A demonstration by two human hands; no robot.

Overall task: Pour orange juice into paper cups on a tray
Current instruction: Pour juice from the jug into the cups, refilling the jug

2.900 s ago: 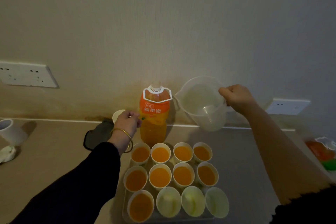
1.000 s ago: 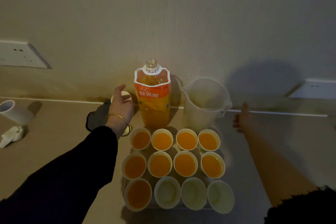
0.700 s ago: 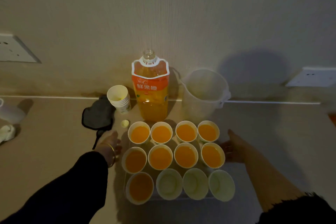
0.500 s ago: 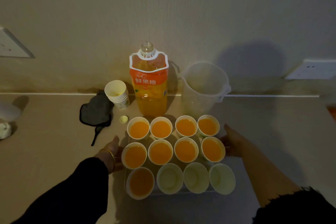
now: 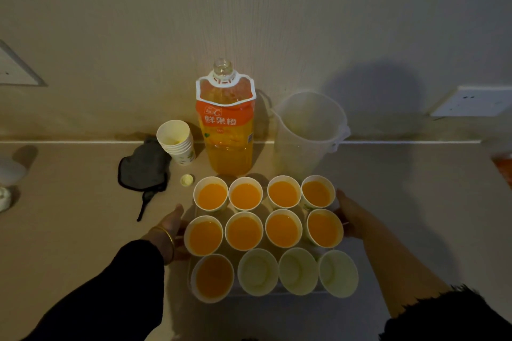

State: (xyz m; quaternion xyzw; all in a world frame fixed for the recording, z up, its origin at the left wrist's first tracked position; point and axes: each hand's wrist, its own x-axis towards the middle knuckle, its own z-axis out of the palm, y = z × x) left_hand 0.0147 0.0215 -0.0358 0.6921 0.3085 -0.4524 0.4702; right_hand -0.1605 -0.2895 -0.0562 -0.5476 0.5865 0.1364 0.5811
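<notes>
Our left hand [image 5: 172, 224] and right hand [image 5: 348, 217] flank the tray [image 5: 278, 294] on the desk [image 5: 69, 230], prob. to steady or shift it; fingers hidden behind paper cups [image 5: 243, 232], grip unclear. Nine hold juice, three near ones empty; orange juice bottle [image 5: 225, 130] open behind.

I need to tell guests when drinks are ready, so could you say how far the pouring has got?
Done: nine of twelve cups hold juice, both back rows plus the front-left cup. In hand: left hand and right hand sit at the sides of the tray, grip hidden; nothing pours. Left: three empty cups in front; the bottle stands uncapped, the jug looks empty.
</notes>
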